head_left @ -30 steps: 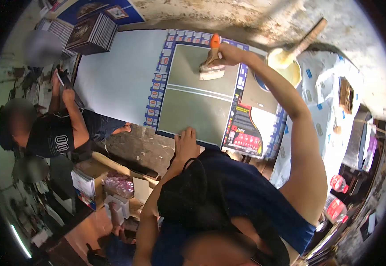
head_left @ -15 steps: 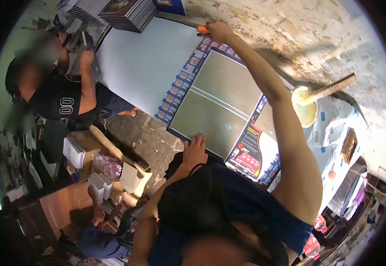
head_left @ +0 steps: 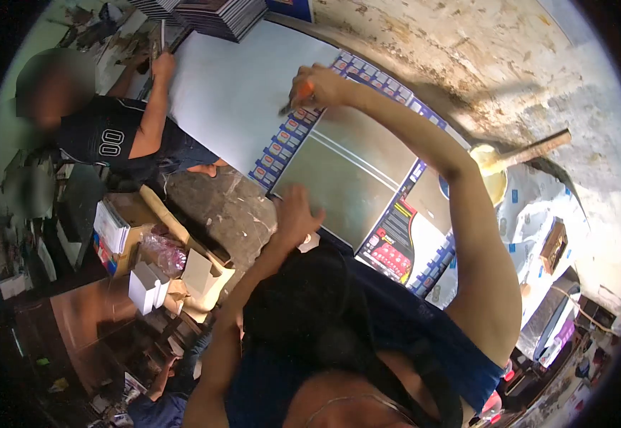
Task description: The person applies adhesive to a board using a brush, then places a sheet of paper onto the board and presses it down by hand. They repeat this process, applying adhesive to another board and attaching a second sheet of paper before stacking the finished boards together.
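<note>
My right hand [head_left: 319,87] is raised over the far part of a printed sheet [head_left: 389,242] with a grey board [head_left: 339,171] laid on it. It grips an orange-handled brush [head_left: 294,100], whose bristle end points down at the sheet's blue border. My left hand [head_left: 294,212] hovers with fingers spread just above the board's near corner and holds nothing. A large white sheet [head_left: 235,93] lies to the left of the printed one.
A yellow bowl of paste [head_left: 492,178] with a wooden-handled brush [head_left: 531,148] sits at the right. A person in a black shirt [head_left: 103,139] works at the white sheet's left edge. A stack of books [head_left: 210,16] stands at the far end. Cardboard boxes [head_left: 160,274] lie left.
My right hand pulled the brush back from the sheet's far edge toward its left border. My left hand lifted off the board's near edge and spread its fingers.
</note>
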Available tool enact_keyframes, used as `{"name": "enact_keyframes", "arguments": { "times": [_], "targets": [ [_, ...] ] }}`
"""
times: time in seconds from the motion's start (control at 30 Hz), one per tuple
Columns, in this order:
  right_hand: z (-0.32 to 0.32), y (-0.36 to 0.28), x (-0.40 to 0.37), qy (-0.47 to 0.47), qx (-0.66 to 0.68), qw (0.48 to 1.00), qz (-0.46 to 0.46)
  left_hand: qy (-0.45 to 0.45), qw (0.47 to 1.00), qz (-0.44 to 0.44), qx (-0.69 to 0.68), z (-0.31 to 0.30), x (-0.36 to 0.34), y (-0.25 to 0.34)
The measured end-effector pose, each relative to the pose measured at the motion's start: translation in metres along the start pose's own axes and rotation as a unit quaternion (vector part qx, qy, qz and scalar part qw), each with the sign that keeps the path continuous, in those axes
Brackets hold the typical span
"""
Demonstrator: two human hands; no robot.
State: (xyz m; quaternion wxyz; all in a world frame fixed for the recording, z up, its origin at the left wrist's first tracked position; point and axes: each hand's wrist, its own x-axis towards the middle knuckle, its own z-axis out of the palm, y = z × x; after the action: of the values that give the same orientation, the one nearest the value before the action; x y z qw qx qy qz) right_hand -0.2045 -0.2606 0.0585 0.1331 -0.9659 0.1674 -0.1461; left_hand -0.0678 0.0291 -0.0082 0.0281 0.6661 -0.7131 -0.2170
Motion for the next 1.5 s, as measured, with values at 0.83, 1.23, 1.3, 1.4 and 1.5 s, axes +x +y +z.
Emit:
{"name": "enact_keyframes", "arguments": {
  "times": [0.83, 1.23, 1.3, 1.4, 1.5],
  "targets": [
    [-0.063, -0.247, -0.297, -0.342, 0.049, 0.853, 0.39, -0.031, 0.993, -0.029, -0.114, -0.008, 0.216, -0.068],
    [-0.028, -0.343, -0.259, -0.244, 0.082, 0.736, 0.627, -0.163, 0.97, 0.023, -0.18, -0.026, 0.254, -0.047],
    [-0.022, -0.358, -0.244, -0.215, 0.098, 0.729, 0.642, -0.147, 0.974, 0.046, -0.166, -0.015, 0.262, -0.05],
    [-0.009, -0.374, -0.225, -0.216, 0.108, 0.706, 0.666, -0.186, 0.956, 0.033, -0.224, -0.021, 0.26, -0.047],
    [0.009, -0.387, -0.213, -0.218, 0.099, 0.665, 0.707, -0.208, 0.95, 0.039, -0.23, -0.018, 0.273, -0.05]
  ]
}}
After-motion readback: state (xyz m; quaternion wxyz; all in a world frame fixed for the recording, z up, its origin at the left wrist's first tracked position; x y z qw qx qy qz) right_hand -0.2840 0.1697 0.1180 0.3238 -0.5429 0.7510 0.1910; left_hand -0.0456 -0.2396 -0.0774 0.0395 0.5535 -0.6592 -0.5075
